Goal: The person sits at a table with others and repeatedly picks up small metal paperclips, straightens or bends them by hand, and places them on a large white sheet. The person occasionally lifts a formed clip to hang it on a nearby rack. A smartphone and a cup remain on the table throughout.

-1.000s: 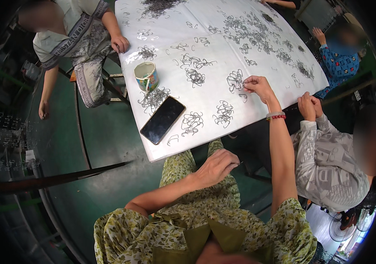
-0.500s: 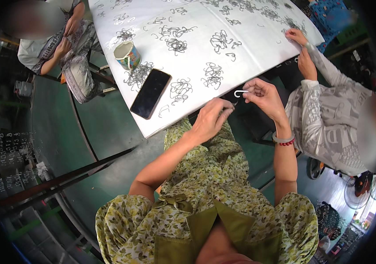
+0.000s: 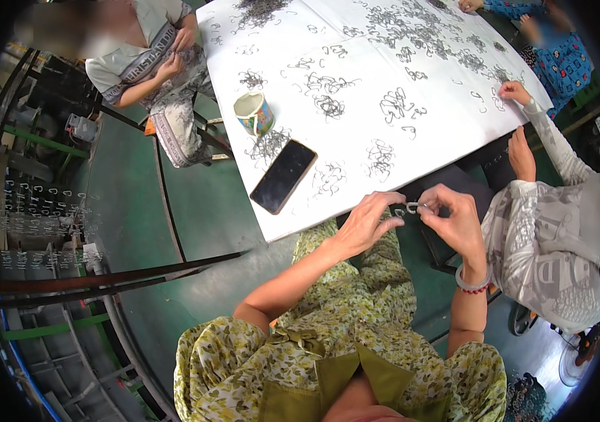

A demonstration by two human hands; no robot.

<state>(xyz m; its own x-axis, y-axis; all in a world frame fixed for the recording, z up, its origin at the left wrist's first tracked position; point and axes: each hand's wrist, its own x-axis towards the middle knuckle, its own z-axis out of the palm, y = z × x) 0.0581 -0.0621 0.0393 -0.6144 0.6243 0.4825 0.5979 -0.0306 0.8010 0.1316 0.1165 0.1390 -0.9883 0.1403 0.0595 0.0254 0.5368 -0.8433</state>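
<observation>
Since one second ago, my right hand (image 3: 454, 218) has come back from a wire pile on the desk (image 3: 447, 126), and now it is just beside my left hand (image 3: 369, 224), in front of the desk edge. Thumb and finger of the right hand are closed on a small pale hook (image 3: 412, 207). I suppose that I pinch it only by the tips because it is thin, and so its other end stays free, pointing to the left hand. The left hand is half curled; something small shows near its fingertips, but I cannot tell if it grips this.

So the hook lies in the narrow space between my two hands, at the right fingertips. The nearest loose pile of wire hooks (image 3: 381, 160) is on the desk beyond my left hand, probably put close to the edge for easy reach. Phone (image 3: 284, 176) and cup (image 3: 254, 114) are farther to the left, perhaps so that they do not disturb my hands.
</observation>
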